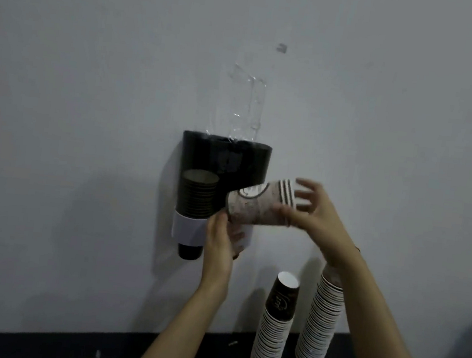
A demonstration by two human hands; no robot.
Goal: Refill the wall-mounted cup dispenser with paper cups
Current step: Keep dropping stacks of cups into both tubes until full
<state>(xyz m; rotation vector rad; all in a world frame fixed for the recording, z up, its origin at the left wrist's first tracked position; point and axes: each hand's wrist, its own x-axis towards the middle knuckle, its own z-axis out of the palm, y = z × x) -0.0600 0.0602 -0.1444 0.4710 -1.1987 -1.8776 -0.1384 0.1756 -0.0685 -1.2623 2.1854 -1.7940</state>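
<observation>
A black two-tube cup dispenser (199, 151) with a white lower band hangs on the wall. Its left tube holds a stack of dark cups, and one cup bottom sticks out below. In front of the right tube lies a short stack of patterned paper cups (258, 204), held sideways between both hands. My left hand (221, 241) grips the stack's left end from below. My right hand (310, 213) holds the right, rim end, thumb under it and fingers spread past the rims.
Two tall stacks of upside-down paper cups (270, 337) (320, 324) lean against the grey wall on a dark surface (65, 347) below right. Clear tape or plastic (245, 104) clings to the wall above the dispenser.
</observation>
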